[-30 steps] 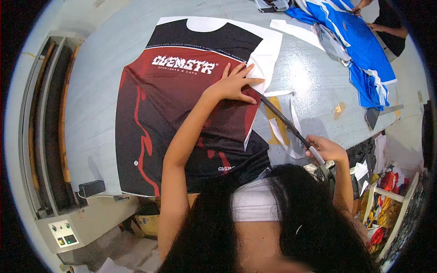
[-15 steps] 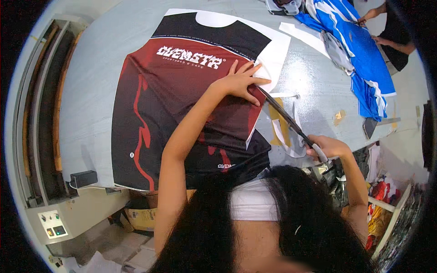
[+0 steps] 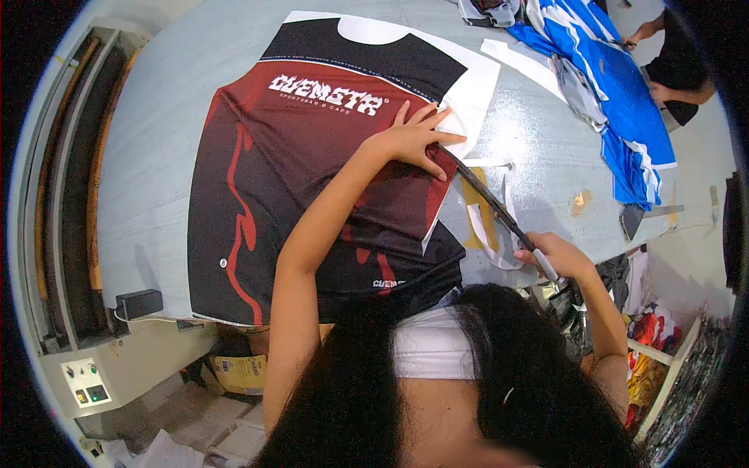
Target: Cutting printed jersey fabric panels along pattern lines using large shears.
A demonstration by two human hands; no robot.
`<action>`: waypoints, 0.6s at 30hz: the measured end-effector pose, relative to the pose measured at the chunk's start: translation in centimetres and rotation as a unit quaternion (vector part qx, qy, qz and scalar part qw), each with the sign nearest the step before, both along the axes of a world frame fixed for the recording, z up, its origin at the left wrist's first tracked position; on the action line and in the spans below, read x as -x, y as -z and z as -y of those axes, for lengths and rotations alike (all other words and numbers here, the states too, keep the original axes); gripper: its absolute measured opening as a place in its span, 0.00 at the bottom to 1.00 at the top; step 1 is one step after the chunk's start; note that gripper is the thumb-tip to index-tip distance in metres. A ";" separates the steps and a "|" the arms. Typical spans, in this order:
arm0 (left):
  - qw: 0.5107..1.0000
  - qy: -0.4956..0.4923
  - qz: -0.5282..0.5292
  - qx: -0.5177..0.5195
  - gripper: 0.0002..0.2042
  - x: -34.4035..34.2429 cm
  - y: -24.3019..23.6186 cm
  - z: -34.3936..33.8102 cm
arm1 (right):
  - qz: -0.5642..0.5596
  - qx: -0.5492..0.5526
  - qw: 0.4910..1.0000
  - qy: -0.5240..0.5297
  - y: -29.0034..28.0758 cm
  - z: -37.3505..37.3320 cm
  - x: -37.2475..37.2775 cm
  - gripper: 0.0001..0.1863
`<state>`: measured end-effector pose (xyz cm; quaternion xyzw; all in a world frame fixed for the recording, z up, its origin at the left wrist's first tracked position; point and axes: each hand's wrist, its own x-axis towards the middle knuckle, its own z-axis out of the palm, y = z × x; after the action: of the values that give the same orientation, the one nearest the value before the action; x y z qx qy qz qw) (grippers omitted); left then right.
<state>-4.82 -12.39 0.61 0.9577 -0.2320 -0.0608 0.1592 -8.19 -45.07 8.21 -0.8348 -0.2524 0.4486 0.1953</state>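
Worktop (image 3: 148, 179) bare along left side of shirt (image 3: 300, 160): passage, black box (image 3: 139, 303) at near end. Right of shirt, scissors (image 3: 499, 205) bar the way diagonally, white scraps (image 3: 477, 228) beside. Second gap: scissors to blue cloth (image 3: 636, 109). Left hand (image 3: 413, 144) obstructs shirt's right edge.

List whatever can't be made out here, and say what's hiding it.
All in the head view:
1. Tip of the long dark tool: lost at the edge of the red-and-black cloth, by the left hand.
2. The tool's handle: partly covered by the right hand.
3. The cloth's near edge: partly hidden by dark hair.
4. Blue cloth: cut off by the top edge.
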 end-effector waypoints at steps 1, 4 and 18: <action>1.000 0.000 0.000 0.001 0.41 0.0 0.0 0.0 | 0.008 0.008 1.000 -0.001 0.0 0.0 0.1 0.28; 1.000 0.006 0.006 0.010 0.41 0.0 0.0 0.0 | -0.001 0.009 1.000 0.004 0.3 0.2 0.3 0.28; 1.000 0.000 -0.008 0.004 0.41 0.0 -0.1 0.0 | -0.033 0.011 0.999 0.040 -0.3 -0.3 1.4 0.22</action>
<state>-4.78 -12.38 0.72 0.9565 -0.2311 -0.0678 0.1648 -9.63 -44.72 8.55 -0.8313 -0.2070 0.4703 0.2121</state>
